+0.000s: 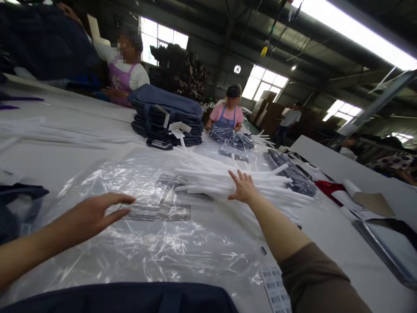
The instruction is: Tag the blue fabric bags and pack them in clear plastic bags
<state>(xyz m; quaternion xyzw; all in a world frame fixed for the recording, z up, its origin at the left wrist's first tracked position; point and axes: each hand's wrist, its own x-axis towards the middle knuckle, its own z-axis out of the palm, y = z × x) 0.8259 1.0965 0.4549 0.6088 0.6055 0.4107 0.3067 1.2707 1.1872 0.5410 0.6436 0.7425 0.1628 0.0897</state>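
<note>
View: head camera, facing forward and down over a white table (345, 256).
Left hand (86, 215): above the left part of the clear plastic bags; thumb and forefinger point right.
Left grip: parted, with a narrow gap between thumb and forefinger; contact with the film cannot be told.
Right hand (243, 188): reaches forward over the white strips, back of the hand uppermost.
Right grip: wide, fingers spread, nothing held; contact with the strips cannot be told.
Clear plastic bags (153, 248): laid flat across the table in front of the person, with a printed text panel (174, 212) between the two hands.
White strips (208, 174): loose bundle at the far side of the plastic bags, lying roughly crosswise.
Navy item (127, 300): at the near edge, partly out of frame.
Navy stack (169, 115): folded pieces piled beyond the plastic bags, left of the strips.
Barcode sheet (276, 289): beside the right sleeve (319, 278).
Co-worker in pink (226, 113): across the table, behind a film-covered dark bundle (233, 137).
</note>
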